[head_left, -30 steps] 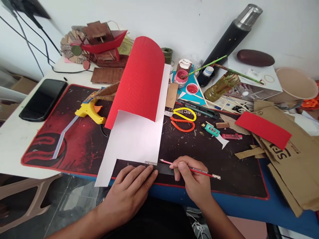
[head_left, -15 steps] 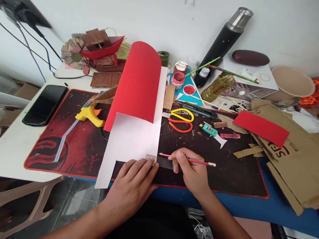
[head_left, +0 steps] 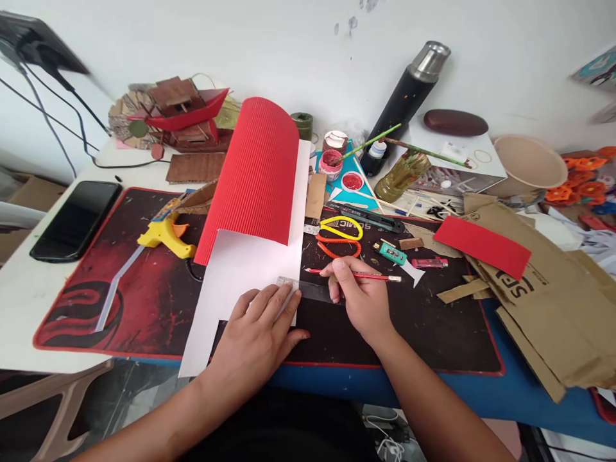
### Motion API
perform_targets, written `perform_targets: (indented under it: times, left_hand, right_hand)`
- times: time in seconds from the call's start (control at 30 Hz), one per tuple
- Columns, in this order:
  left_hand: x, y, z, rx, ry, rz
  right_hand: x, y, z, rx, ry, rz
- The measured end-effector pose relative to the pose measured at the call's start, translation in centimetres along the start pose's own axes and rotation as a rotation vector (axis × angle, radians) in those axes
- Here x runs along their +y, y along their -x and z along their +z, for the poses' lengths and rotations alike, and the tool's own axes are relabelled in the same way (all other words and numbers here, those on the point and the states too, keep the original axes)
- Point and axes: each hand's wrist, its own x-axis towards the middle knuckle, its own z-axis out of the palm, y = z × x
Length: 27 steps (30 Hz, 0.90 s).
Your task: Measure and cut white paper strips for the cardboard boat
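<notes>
A sheet of red corrugated card [head_left: 257,176] curls over at its far end, its white side [head_left: 240,263] facing up near me. My left hand [head_left: 255,324] lies on that white side, fingers stretched out and pressing down a clear ruler [head_left: 312,291]. The ruler crosses the right edge of the sheet; part of it is under my fingertips. My right hand [head_left: 360,298] is closed around a red pencil [head_left: 373,276], its tip pointing left, close to the sheet's right edge just above the ruler.
On the dark mat [head_left: 409,340] are scissors [head_left: 341,228], a yellow glue gun [head_left: 166,234], a teal cutter [head_left: 392,252] and a lighter [head_left: 430,262]. Paint jars [head_left: 331,163], a black flask [head_left: 402,102] and a model boat [head_left: 187,106] stand behind. Cardboard [head_left: 543,308] lies right, a phone [head_left: 77,220] left.
The ruler and my left hand have shifted farther up the white side, away from its near edge. My right hand has moved up too, with the pencil still in it.
</notes>
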Motion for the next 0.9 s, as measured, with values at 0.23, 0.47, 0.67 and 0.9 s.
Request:
perform_targets:
  times: [0.23,0.47,0.67,0.9]
  left_hand:
    - [-0.1,-0.1,0.5,0.046,-0.017,-0.045]
    - [-0.1,0.2,0.7,0.064,-0.034,-0.061]
    - [0.1,0.3,0.8,0.076,-0.025,-0.054]
    - [0.1,0.4,0.9,0.084,-0.008,-0.046]
  right_hand:
    - [0.3,-0.5,0.1,-0.010,0.032,-0.011]
    - [0.9,-0.6,-0.1,-0.005,0.048,0.012]
    - [1.0,-1.5,-0.4,0.024,0.050,0.014]
    - [0.8,-1.3,-0.5,0.040,0.050,-0.010]
